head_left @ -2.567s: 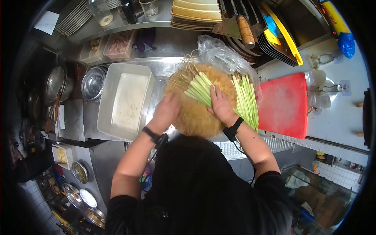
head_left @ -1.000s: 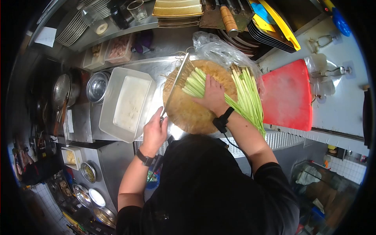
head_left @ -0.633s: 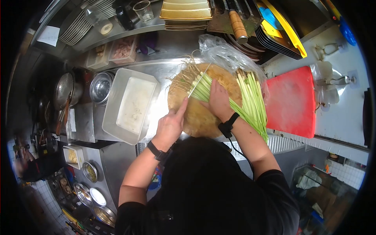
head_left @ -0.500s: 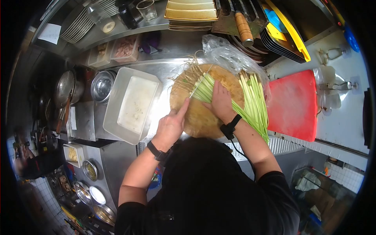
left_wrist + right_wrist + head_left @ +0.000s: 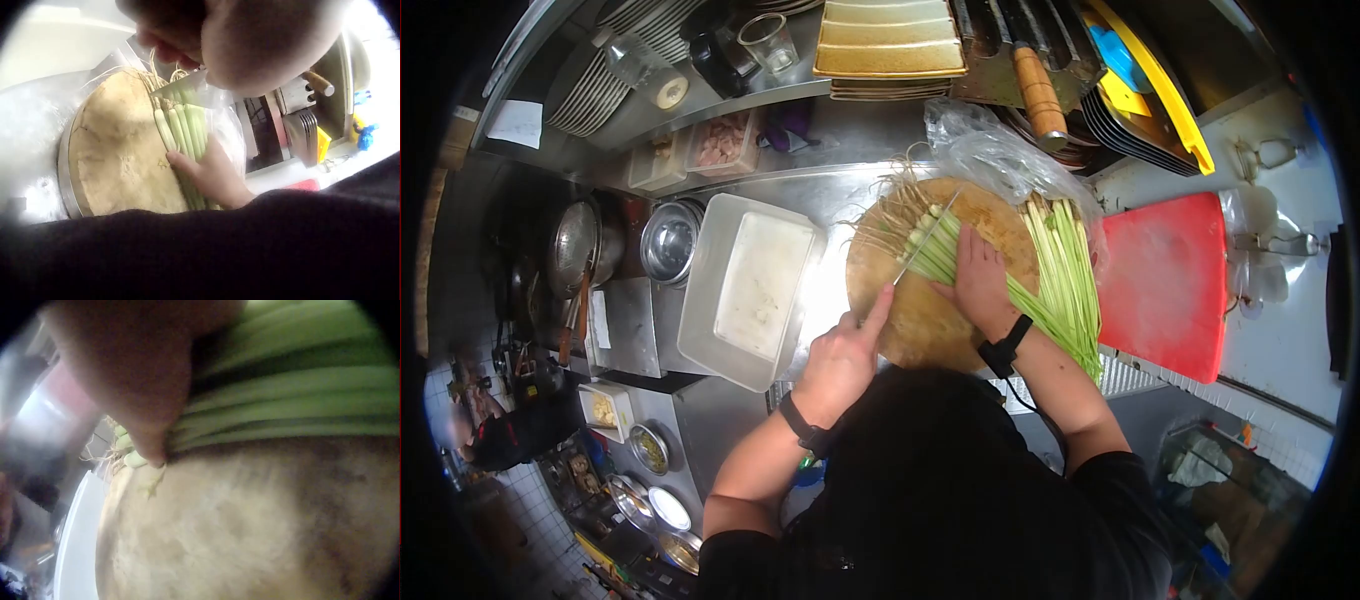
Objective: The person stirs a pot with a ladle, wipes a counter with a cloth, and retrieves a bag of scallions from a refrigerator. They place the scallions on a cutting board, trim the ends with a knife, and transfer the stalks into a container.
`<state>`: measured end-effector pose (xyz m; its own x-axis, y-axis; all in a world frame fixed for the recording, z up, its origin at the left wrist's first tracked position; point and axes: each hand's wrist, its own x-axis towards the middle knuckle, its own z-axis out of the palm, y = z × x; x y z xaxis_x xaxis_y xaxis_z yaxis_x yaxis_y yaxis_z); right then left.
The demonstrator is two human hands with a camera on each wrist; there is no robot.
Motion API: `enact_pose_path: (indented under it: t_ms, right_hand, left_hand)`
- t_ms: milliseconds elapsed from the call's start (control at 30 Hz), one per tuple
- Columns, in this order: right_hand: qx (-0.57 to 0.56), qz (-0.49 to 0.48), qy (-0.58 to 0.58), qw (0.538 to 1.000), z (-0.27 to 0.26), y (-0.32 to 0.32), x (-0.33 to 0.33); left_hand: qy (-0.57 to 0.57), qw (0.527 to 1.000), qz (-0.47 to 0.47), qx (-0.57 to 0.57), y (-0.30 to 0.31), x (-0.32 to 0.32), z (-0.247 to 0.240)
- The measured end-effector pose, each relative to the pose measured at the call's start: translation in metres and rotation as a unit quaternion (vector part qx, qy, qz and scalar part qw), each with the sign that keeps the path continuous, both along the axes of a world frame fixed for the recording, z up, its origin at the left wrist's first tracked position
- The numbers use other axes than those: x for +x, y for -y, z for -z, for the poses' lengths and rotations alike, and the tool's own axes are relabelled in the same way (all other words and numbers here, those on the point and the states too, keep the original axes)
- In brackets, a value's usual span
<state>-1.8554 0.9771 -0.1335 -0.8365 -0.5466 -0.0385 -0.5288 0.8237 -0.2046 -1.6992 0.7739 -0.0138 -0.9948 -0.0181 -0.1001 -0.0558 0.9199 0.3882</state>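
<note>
My left hand (image 5: 840, 365) grips a broad-bladed kitchen knife (image 5: 927, 238), index finger stretched toward the blade; its handle is hidden in the hand. Slanting across a bunch of green stalks (image 5: 938, 247), the blade lies just beside the stringy brown roots (image 5: 890, 212). The bunch rests on a round wooden chopping block (image 5: 920, 330). Over the stalks, my right hand (image 5: 985, 288) holds the bunch to the right of the blade. In the right wrist view, its thumb (image 5: 150, 447) hugs the near edge of the stalks (image 5: 294, 394). The left wrist view shows the blade (image 5: 215, 97) from the side.
Left of the block stands a translucent plastic tub (image 5: 700, 300). More green stalks (image 5: 1065, 270) lie to the right, beside a clear plastic bag (image 5: 990, 150) and a red cutting board (image 5: 1165, 285). A wooden-handled cleaver (image 5: 1038, 95) and stacked plates (image 5: 890, 40) are at the back.
My left hand, earlier at the roots with no knife visible, now holds the knife. The blade has shifted right from beside the bunch to across it. My right hand stays on the stalks.
</note>
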Motion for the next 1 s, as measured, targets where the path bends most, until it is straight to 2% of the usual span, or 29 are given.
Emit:
enact_pose_path:
  t_ms: [300,467,767,867,1000]
  right_hand:
    - [0.013,-0.017,-0.001,1.0,-0.002,0.001,-0.002]
    - [0.017,-0.025,-0.005,1.0,-0.003,0.001,-0.004]
    - [0.011,-0.02,0.012,1.0,-0.002,0.0,-0.005]
    - [0.003,-0.012,0.027,1.0,-0.004,0.0,-0.006]
    - [-0.004,-0.015,0.019,1.0,-0.004,0.0,-0.005]
  left_hand:
    - [0.041,0.998,0.004,0.055,0.021,-0.008,-0.011]
    - [0.093,0.994,0.037,0.042,0.032,-0.019,-0.026]
    - [0.113,0.99,0.058,0.061,0.039,-0.035,-0.024]
    - [0.113,0.989,0.058,0.075,0.035,-0.048,-0.003]
    - [0.115,0.99,0.055,0.061,0.014,-0.061,0.061]
